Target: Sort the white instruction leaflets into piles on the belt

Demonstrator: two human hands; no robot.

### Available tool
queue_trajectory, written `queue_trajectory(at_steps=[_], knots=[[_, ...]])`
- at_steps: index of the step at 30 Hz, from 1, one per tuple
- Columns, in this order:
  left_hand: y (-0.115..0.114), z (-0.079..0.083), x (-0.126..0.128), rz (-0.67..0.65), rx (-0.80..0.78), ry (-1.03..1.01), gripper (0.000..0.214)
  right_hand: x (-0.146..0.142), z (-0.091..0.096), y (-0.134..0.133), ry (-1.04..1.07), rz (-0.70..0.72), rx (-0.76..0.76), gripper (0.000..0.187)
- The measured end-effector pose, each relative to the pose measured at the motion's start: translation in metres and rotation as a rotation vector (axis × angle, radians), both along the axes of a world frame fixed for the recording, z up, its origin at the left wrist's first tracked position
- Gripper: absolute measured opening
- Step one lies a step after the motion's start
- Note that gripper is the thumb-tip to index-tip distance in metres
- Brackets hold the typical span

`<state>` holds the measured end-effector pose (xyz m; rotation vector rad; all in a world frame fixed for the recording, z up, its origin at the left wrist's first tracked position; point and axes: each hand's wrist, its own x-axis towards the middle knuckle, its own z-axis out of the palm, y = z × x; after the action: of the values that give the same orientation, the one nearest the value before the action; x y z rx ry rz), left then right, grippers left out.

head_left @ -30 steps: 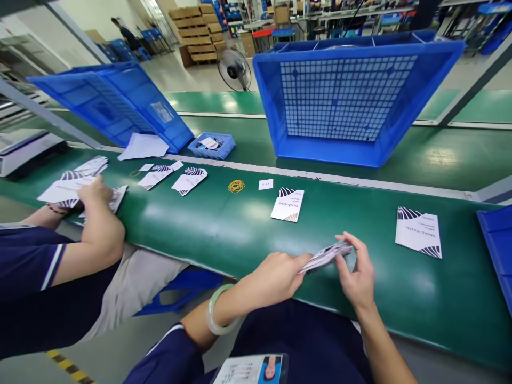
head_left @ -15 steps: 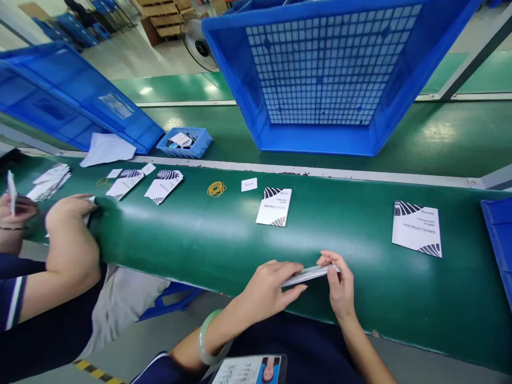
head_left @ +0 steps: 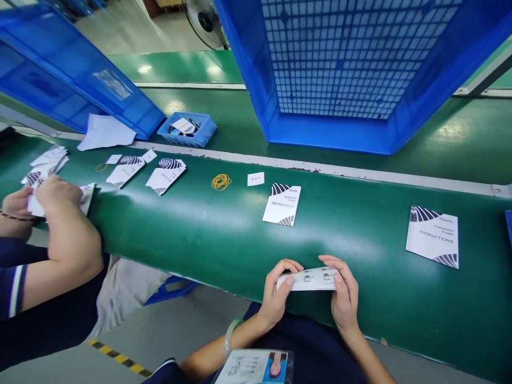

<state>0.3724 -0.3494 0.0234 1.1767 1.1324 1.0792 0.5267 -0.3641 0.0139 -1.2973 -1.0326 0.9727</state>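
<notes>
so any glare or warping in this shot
Head view: overhead lights leave pale glare patches on the green belt and far table; the wide lens bows the belt's edge and stretches the blue crate; the booklet in both hands stays sharp.

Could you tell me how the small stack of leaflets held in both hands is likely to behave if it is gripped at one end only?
The stack of leaflets looks thin and papery, so it would probably droop. The left hand and right hand pinch opposite ends, which suggests it needs support. The loose sheets might fan apart or slide.
</notes>
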Motion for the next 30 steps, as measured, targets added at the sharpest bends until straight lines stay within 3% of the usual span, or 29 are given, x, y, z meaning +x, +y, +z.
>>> queue_trajectory(at_steps=[4, 7, 10, 12, 14, 18, 22, 27, 30], knots=[[0.006, 0.008, 0.003, -0.129, -0.079, -0.138, 0.027, 0.005, 0.001, 0.007, -0.230, -0.041, 0.018, 0.020], [0.016, 0.014, 0.008, -0.356, -0.337, -0.449, 0.036, 0.017, 0.017, 0.026, -0.412, -0.111, -0.007, 0.019], [0.033, 0.016, 0.013, -0.558, -0.639, -0.767, 0.056, 0.020, 0.043, 0.051, -0.574, -0.072, -0.014, 0.026], [0.045, 0.015, 0.018, -0.658, -0.749, -0.808, 0.059, 0.015, 0.058, 0.065, -0.661, -0.014, -0.014, 0.028], [0.057, 0.015, 0.024, -0.739, -0.792, -0.721, 0.051, 0.008, 0.069, 0.077, -0.753, 0.016, -0.015, 0.031], [0.083, 0.025, 0.034, -0.765, -0.816, -0.649, 0.037, 0.013, 0.076, 0.097, -0.849, -0.067, 0.044, 0.026], [0.103, 0.033, 0.034, -0.784, -0.795, -0.856, 0.056, 0.042, 0.071, 0.107, -0.710, -0.218, 0.045, 0.031], [0.106, 0.013, 0.024, -0.647, -0.847, -0.837, 0.056, 0.045, 0.048, 0.099, -0.552, -0.020, -0.211, 0.040], [0.103, 0.000, 0.021, -0.581, -0.881, -0.817, 0.056, 0.036, 0.034, 0.094, -0.425, 0.009, -0.280, 0.037]])
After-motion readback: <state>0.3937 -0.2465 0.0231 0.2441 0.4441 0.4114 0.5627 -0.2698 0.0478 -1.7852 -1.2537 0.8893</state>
